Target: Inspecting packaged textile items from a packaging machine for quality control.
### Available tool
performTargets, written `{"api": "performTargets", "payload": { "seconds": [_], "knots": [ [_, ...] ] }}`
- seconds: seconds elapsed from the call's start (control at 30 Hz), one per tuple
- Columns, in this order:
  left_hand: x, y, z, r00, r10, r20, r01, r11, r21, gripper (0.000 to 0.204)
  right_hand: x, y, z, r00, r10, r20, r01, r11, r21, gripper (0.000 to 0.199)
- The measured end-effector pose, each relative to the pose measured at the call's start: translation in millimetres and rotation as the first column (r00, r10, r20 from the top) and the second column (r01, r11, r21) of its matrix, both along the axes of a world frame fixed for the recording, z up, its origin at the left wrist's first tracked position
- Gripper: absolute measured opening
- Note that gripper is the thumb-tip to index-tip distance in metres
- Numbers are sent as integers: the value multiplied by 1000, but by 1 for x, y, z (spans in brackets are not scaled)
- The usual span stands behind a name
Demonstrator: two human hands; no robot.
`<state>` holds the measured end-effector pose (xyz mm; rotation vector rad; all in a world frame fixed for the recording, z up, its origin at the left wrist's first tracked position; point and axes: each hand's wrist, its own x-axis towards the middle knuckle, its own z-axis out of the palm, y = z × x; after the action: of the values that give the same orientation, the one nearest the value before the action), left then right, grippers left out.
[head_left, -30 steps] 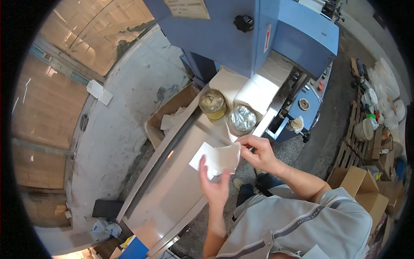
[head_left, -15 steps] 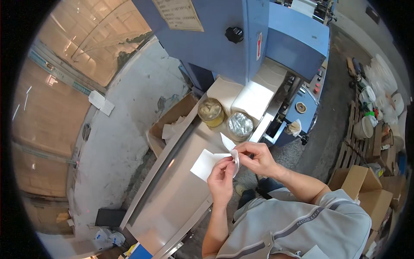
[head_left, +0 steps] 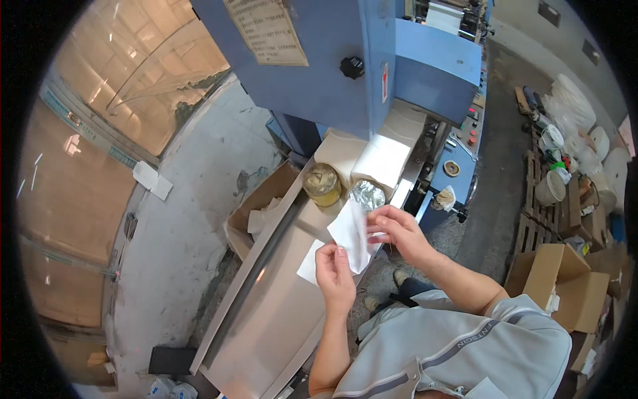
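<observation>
Here both hands hold a white paper bag (head_left: 350,234) above the steel counter (head_left: 266,312), the left hand (head_left: 334,276) in a closed grip on its lower edge, the right hand (head_left: 397,229) pinching its upper side, an open tin (head_left: 322,184) just beyond.

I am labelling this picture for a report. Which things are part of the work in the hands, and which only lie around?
In the work:
- white paper sheet, pinched by left hand and right hand
- metal table under it

Lying around:
- open tin
- foil-lined container
- cardboard box with scraps
- blue machine
- boxes on the right
</observation>
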<state>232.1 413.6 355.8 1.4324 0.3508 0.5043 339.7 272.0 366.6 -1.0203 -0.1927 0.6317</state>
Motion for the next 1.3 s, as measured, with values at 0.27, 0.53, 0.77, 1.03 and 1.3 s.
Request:
{"api": "performTargets", "payload": {
  "seconds": [0.27, 0.53, 0.77, 1.03, 1.3],
  "knots": [
    [23, 4, 9, 962, -264, 66, 262, 964, 37, 14, -1, -5, -11, 977, 76, 201, -8, 948, -319, 29],
    [90, 85, -23, 998, -38, -42, 39, 999, 33, 19, 77, -17, -15, 945, -236, 228, 303, 892, -334, 25],
    [217, 130, -34, 972, -40, -234, 156, 851, 502, 18, 148, -22, -39, 795, -68, 603, 509, 616, -601, 39],
    [310, 146, -34, 968, -132, -213, 249, 616, 748, 19, 187, -21, -29, 664, 54, 746, 618, 523, -587, 51],
    [321, 145, -25, 976, -54, -211, 211, 475, 854, 15, 207, -22, -33, 651, 40, 758, 660, 464, -591, 53]
  ]
}}
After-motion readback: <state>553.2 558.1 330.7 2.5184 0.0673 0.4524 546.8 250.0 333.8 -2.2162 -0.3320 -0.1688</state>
